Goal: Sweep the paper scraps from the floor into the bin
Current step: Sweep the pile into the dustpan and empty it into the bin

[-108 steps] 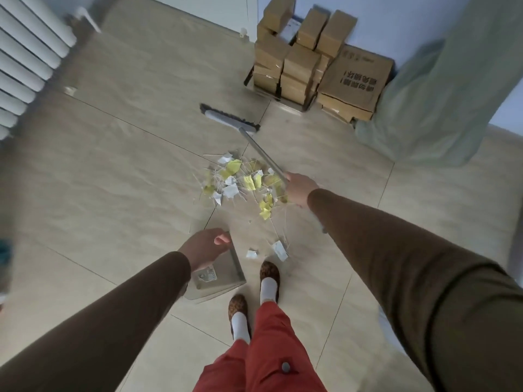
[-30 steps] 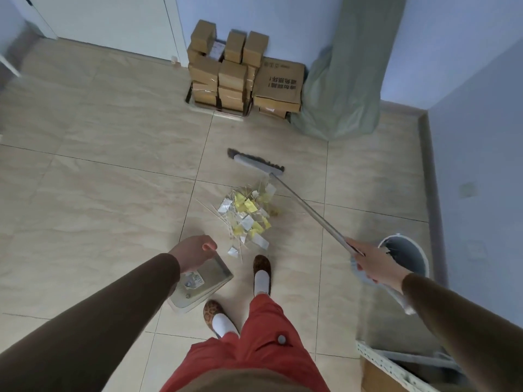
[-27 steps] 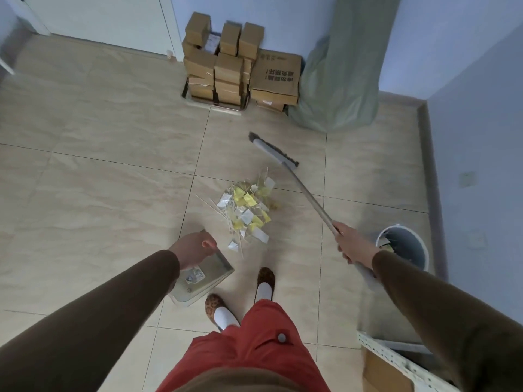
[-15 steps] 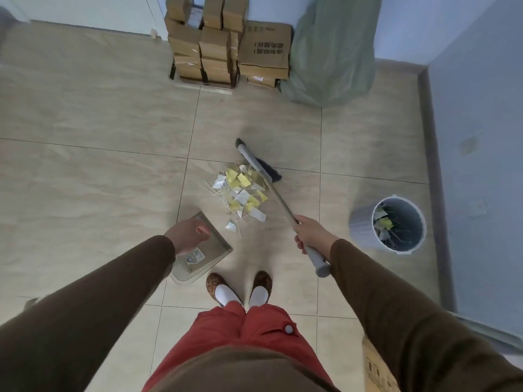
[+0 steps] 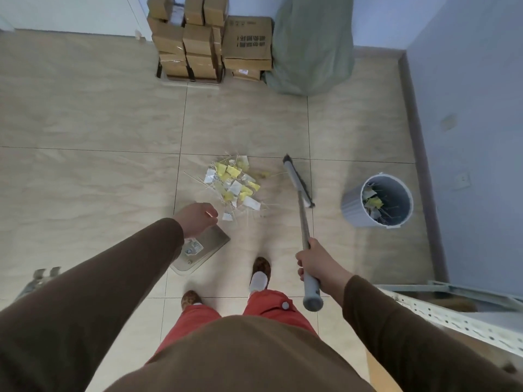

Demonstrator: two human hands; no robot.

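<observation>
Rightward, bin [image 5: 351, 206] holding scraps [image 5: 373, 203], dustpan [image 5: 210, 244] beside floor scraps [image 5: 233, 182]

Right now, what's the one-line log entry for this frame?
stage: sweeping | right hand: grips grey broom | left hand: holds clear dustpan | yellow-white paper scraps: on floor | grey bin: part-filled

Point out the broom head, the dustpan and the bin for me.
broom head [image 5: 299, 182], head view, middle of the bristle bar
dustpan [image 5: 208, 244], head view, bare tray surface
bin [image 5: 349, 203], head view, outer wall
</observation>
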